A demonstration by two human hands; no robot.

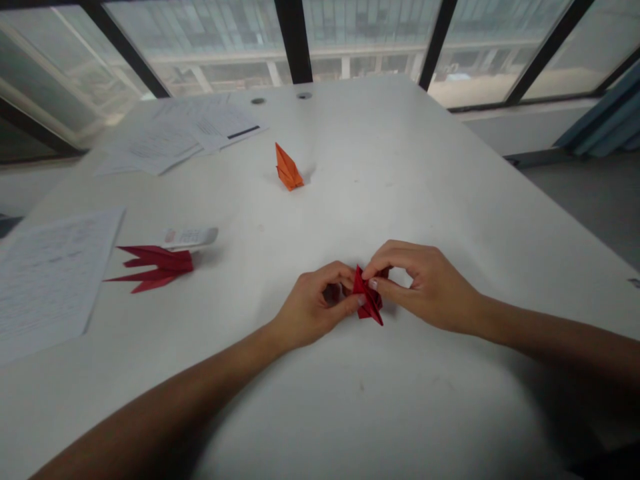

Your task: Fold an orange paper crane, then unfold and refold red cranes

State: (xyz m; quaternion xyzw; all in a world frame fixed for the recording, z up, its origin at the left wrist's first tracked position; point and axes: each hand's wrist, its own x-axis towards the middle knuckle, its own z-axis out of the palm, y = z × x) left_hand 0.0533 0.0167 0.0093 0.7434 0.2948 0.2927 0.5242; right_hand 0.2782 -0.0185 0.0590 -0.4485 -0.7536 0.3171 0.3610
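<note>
Between my two hands is a small folded piece of red origami paper (370,303), with pointed tips at its top and bottom. My left hand (320,303) pinches its left side, the thumb lying across the front. From the right, my right hand (423,283) grips the upper edge between thumb and fingertips. Part of the paper is hidden behind the fingers. A dark red folded origami piece (160,265) with several long points lies to the left. Farther back stands an orange origami piece (289,170) with a tall pointed tip.
The white table (400,160) reaches to the windows. Printed sheets (175,133) are spread at the back left, and another sheet (55,273) lies at the left. A small whitish packet (193,236) lies behind the dark red piece. Two round holes are near the far edge.
</note>
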